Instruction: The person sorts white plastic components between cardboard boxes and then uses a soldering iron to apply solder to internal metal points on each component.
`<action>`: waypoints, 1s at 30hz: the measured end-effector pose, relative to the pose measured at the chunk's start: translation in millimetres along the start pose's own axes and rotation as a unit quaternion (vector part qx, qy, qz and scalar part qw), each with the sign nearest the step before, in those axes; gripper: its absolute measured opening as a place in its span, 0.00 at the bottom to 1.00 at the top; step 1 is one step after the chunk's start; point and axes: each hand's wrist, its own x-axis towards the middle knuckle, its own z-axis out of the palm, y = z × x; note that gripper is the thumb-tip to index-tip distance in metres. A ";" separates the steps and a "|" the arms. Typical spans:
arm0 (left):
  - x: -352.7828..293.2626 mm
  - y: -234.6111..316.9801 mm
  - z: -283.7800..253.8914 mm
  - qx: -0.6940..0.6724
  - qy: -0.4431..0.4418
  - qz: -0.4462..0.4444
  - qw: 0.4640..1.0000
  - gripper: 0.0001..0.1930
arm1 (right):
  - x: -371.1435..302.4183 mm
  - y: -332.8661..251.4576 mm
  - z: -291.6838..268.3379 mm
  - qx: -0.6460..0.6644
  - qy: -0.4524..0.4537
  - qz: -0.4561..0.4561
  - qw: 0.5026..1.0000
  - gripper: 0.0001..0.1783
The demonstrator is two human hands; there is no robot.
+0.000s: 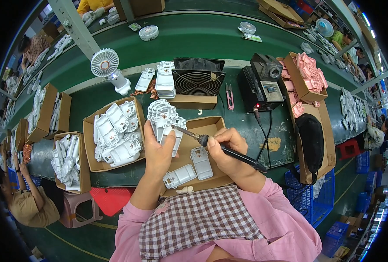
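Note:
In my left hand [159,150] is a stack of white plastic housings [160,114], held tilted above a shallow cardboard box [183,153]. My right hand [229,150] grips a black-handled soldering iron [242,158]. Its metal tip meets or nearly meets the front housing of the stack; the exact contact is too small to tell. Inside the box below lie two loose white housings [201,163], apart from both hands. A black cord runs from the iron toward the soldering station [263,83] at the right.
Left of my hands stands a carton of white housings [87,139]. A black fan [198,76], pink-handled snips [230,97] and a small white handheld fan [105,65] line the bench's far side. Pink parts [305,74] fill a carton at right. Beyond runs a green conveyor [194,39]; co-workers sit around.

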 end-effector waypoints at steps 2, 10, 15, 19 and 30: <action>0.1 1.1 -0.5 -0.014 -0.006 -0.004 1.000 0.26 | -4.0 -0.2 -0.8 0.038 0.032 0.007 0.999 0.09; -3.7 3.9 -5.0 -0.264 -0.132 -0.126 0.947 0.28 | -17.2 12.4 -13.0 0.163 0.062 -0.043 0.984 0.09; -3.7 -2.2 -7.3 -0.247 -0.164 -0.134 0.945 0.30 | -16.1 9.3 -11.8 0.147 0.061 -0.051 0.986 0.09; -0.9 -3.0 -6.3 -0.341 -0.098 -0.153 0.922 0.24 | -10.9 2.0 -8.9 0.096 0.059 -0.040 0.993 0.09; -5.1 -4.0 1.3 -0.043 -0.038 -0.056 0.997 0.16 | -4.2 -0.6 -3.8 0.002 0.018 -0.031 0.999 0.09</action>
